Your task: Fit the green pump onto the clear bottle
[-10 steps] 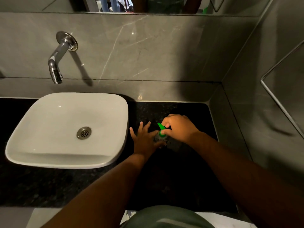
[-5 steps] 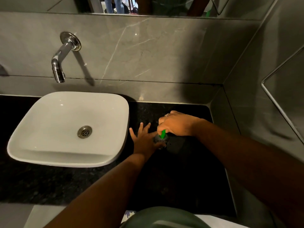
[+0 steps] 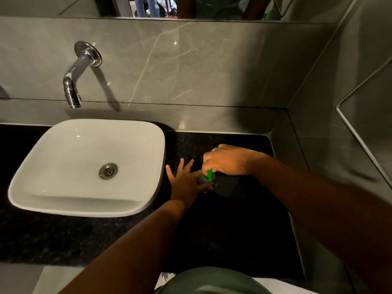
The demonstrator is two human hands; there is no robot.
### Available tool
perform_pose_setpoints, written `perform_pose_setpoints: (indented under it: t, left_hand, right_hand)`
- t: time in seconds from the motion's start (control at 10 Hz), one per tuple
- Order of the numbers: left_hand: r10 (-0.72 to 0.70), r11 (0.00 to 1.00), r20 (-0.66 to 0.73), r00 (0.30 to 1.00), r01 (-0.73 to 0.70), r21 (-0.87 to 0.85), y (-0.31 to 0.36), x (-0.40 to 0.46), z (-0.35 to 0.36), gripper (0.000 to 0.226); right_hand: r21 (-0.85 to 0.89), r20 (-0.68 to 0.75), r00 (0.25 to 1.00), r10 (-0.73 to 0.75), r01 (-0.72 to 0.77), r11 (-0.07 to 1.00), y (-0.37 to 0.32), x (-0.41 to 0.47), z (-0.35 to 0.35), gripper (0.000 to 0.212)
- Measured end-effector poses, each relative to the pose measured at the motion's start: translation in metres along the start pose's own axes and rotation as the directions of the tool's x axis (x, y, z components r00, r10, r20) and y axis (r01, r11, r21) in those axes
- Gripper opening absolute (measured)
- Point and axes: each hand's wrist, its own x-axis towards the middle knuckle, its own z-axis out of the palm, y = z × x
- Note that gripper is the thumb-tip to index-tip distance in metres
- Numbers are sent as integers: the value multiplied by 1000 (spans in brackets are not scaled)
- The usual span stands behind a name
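Two bare hands are working at the dark counter (image 3: 244,230), right of the white sink (image 3: 53,187). The right hand (image 3: 228,160) is sitting on top of the pump (image 3: 210,174), fingers curled down and clamped around it; only a short green strip is showing under the knuckles. A ring (image 3: 215,148) is showing on one finger at the hand's 12 o'clock edge. The pump is sitting on the neck of the bottle (image 3: 204,181), which is standing upright on the counter just beside the sink's right rim, at the sink's 3 o'clock. The bottle body is largely hidden and reading as dark grey in this light; how far the pump is seated cannot be told. The left hand (image 3: 184,182) is touching the bottle at its 9 o'clock side, thumb pressing against it while the other fingers are spread apart and pointing toward 12 o'clock, so it is bracing rather than wrapping. A dark object (image 3: 228,187) is lying at the bottle's 3 o'clock, under the right wrist; its kind cannot be told. The chrome tap (image 3: 73,90) is projecting from the grey wall at the sink's 12 o'clock.
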Motion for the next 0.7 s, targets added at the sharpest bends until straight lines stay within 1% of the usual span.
perform_pose_setpoints:
  t: [0.1, 0.2, 0.4, 0.5, 0.6, 0.7]
  left_hand:
    - [-5, 1000, 10, 1000, 5, -10, -1, 0, 0, 57]
    - [-7, 1000, 17, 1000, 7, -10, -1, 0, 0, 56]
    - [-1, 1000, 33, 999, 1, 1, 0, 0, -1, 66]
    - [-1, 1000, 40, 999, 1, 13, 1, 0, -3, 67]
    - [-12, 1000, 63, 998, 13, -17, 3, -1, -7, 71]
    - [-24, 999, 96, 995, 26, -19, 0, -1, -6, 81]
  right_hand:
    - [30, -3, 1000, 29, -29, 999, 1, -1, 7, 30]
    - [96, -12, 997, 80, -78, 992, 2, -6, 14, 35]
    - [122, -59, 992, 114, -106, 987, -2, -7, 15, 35]
    - [159, -47, 989, 138, -129, 979, -3, -8, 17, 39]
    - [248, -47, 972, 231, -212, 945, -4, -19, 16, 62]
    - [457, -421, 833, 360, -148, 877, -10, -39, 15, 69]
